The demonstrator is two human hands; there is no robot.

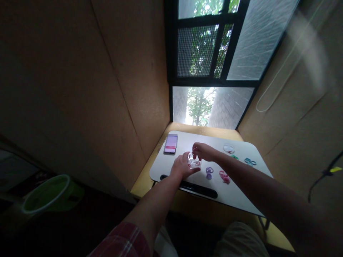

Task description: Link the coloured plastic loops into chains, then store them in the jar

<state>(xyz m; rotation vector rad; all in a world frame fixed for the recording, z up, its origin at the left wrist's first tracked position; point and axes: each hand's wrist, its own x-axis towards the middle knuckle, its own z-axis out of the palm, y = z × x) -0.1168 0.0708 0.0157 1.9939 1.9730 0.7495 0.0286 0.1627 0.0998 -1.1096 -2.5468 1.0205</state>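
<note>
My left hand (180, 166) is wrapped around a small clear jar (193, 162) on the white lap table (184, 142). A few pinkish-red bits show through the jar's side. Over its mouth, my right hand (203, 151) has its fingers pinched together and pointing down; whatever is between them is too small to make out. Just right of the jar lie purple hair ties (209, 172), with pink hair ties (224, 176) beyond them. Teal hair ties (250, 161) are farther right, and green ones (234, 157) are partly hidden by my right forearm.
A clear round lid (228, 148) lies toward the table's back right. At the back left is a phone (170, 144). A black slot (198, 189) runs along the near edge. Wood panels and a window (198, 103) enclose the space; a green basket (53, 194) stands lower left.
</note>
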